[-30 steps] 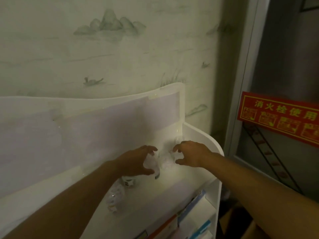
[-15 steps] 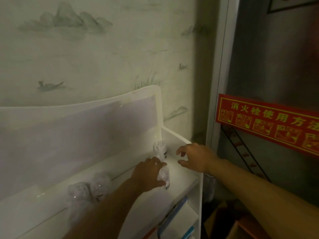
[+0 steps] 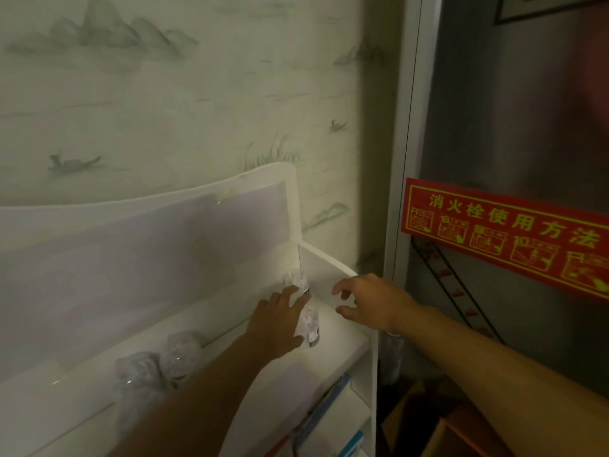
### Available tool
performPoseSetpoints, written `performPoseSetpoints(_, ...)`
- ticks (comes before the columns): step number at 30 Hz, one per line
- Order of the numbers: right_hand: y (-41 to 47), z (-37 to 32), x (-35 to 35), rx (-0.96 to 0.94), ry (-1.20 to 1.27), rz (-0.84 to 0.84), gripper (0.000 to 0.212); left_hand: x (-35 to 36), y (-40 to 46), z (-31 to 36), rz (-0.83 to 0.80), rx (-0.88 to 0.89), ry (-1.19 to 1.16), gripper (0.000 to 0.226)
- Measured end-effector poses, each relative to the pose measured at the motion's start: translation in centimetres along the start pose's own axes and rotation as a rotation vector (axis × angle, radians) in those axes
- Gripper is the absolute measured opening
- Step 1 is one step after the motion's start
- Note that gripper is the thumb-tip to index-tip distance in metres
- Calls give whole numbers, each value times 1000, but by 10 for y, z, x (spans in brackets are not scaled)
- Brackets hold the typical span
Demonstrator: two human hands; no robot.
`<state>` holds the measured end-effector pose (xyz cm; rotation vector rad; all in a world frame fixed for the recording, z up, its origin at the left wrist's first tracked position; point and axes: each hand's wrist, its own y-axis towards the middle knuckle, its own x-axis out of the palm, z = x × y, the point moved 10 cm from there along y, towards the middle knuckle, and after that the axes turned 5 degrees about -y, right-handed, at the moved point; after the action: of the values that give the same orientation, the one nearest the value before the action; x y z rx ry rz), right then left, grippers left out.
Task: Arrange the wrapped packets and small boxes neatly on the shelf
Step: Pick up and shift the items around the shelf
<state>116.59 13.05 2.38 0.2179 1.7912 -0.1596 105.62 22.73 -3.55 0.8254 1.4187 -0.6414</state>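
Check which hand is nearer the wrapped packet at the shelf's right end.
Left. The left hand holds the wrapped packet, fingers on its side. The right hand hovers apart to its right, by the shelf's side panel, holding nothing.

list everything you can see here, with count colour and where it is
wrapped packets: four, clear crinkled wrap; two at the shelf's right end, one behind the other, two further left
shelf: one, white, against the wall
books: several, blue and red edges, in the rack below the top shelf
wallpaper: pale green landscape print, behind the shelf
sign: one, red with yellow characters, on the metal panel at right
left hand: grips the front right packet
right hand: open, above the shelf's right end, touching nothing
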Motion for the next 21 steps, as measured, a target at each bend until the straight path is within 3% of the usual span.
performPoseSetpoints(10, 9, -94, -33, -154, -22, 21, 48, -96, -76, -73, -69, -52, -37, 43)
performPoseSetpoints(21, 10, -281, -58, -451, -31, 64, 51, -201, -257, -202, -34, -420, 79, 46)
